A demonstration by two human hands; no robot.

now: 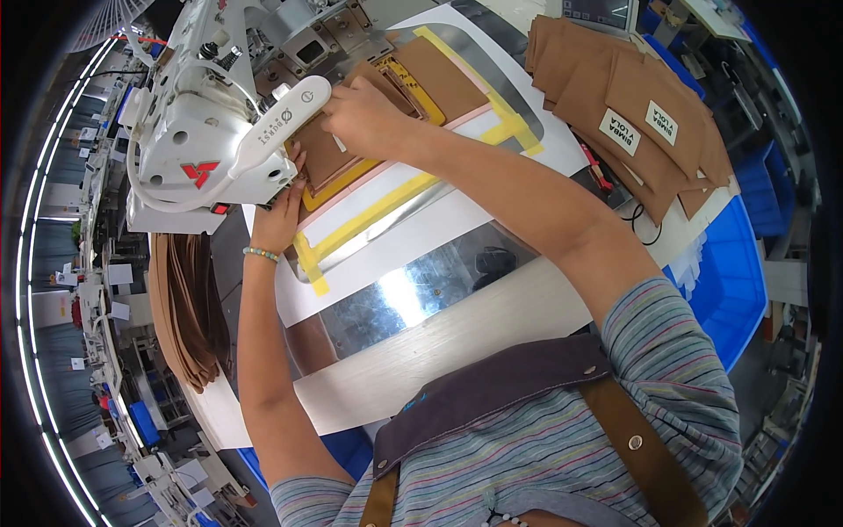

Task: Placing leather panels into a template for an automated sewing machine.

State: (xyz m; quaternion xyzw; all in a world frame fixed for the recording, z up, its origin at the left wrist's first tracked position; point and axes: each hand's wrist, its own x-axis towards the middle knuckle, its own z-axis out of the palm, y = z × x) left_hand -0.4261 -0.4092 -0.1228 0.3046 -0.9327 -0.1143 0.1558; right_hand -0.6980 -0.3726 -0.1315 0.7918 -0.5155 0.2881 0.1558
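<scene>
Brown fabric panel lies in yellow frame beside white machine head; frame likely keeps it aligned. Left hand, fingers extended, rests at panel's left edge, probably steadying. Right hand curled over panel; whether pinching, cannot tell. Yellow tape apparently anchors layers. Brown piles: two, left pile, right pile, presumably within reach. White labels showing: two.

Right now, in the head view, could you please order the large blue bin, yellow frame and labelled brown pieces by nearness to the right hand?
From the right hand:
1. Yellow frame, close beside it.
2. Labelled brown pieces, to its right.
3. Large blue bin, lower right.
</scene>
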